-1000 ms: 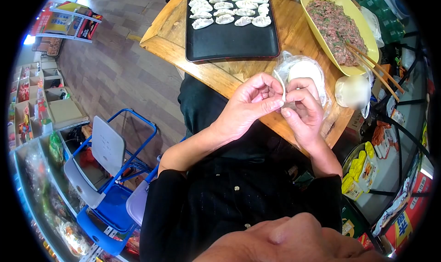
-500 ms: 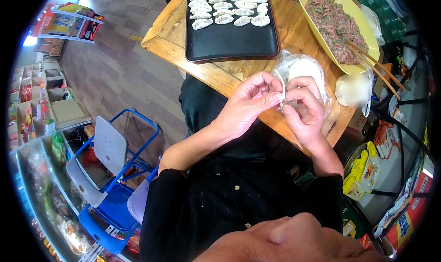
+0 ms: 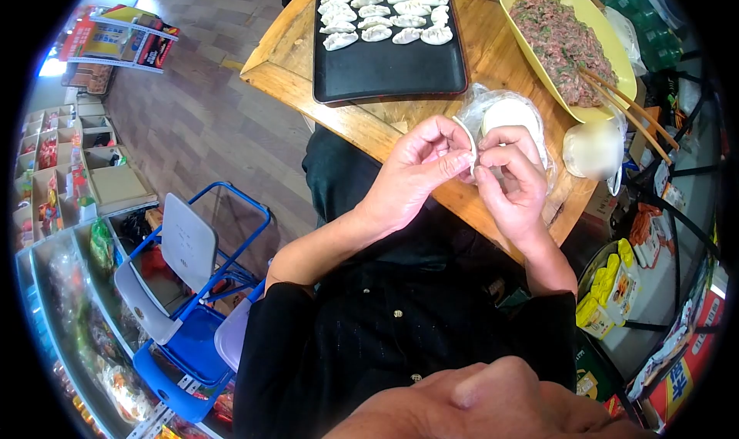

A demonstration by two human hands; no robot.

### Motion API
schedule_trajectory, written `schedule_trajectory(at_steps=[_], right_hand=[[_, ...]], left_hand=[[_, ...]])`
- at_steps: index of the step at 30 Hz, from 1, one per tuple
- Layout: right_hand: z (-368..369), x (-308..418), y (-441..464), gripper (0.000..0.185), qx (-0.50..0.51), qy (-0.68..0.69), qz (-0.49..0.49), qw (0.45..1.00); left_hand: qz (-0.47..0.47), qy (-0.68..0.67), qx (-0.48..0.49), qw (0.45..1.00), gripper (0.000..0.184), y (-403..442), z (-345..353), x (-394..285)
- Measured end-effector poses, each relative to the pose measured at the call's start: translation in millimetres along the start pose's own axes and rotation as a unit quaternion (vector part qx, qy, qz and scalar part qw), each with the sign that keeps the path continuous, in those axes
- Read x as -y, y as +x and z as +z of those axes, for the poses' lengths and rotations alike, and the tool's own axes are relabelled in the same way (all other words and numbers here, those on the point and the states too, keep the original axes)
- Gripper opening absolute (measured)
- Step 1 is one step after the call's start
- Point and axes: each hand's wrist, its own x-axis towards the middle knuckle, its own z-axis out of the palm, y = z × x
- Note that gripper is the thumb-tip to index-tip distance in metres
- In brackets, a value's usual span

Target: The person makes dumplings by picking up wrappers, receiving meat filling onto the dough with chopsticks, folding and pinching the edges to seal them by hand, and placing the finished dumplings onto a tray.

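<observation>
A dumpling (image 3: 468, 137) is held upright between my two hands, its pale edge showing as a thin curved strip. My left hand (image 3: 416, 175) is closed around its left side, with thumb and forefinger pinching the edge. On the right, my right hand (image 3: 514, 179) pinches the same edge with thumb and bent fingers. Most of the dumpling is hidden by the fingers. Just behind the hands, a stack of round dumpling wrappers (image 3: 511, 114) lies in a clear plastic bag (image 3: 545, 137).
A black tray (image 3: 389, 75) with rows of dumplings (image 3: 374, 33) stands on the wooden table (image 3: 281, 63). To the right, a yellow bowl (image 3: 622, 60) holds minced filling (image 3: 560, 46) and chopsticks (image 3: 631, 112). Blue folding chairs (image 3: 202, 339) are at the left.
My right hand's fingers have shifted slightly along the dumpling's edge, and the thumb has moved a little up. Both hands keep their grip; the view has shifted slightly.
</observation>
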Motion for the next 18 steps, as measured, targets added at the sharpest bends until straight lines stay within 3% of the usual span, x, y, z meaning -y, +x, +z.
schedule_trajectory(at_steps=[7, 18], right_hand=[[-2.2, -4.1, 2.3, 0.008, 0.001, -0.015, -0.035, 0.999], [-0.8, -6.9, 0.8, 0.009, 0.014, 0.005, -0.024, 1.0]], left_hand=[[0.064, 0.087, 0.009, 0.994, 0.019, -0.9, 4.9, 1.3], [-0.002, 0.025, -0.035, 0.999, 0.018, 0.1, 0.6, 1.3]])
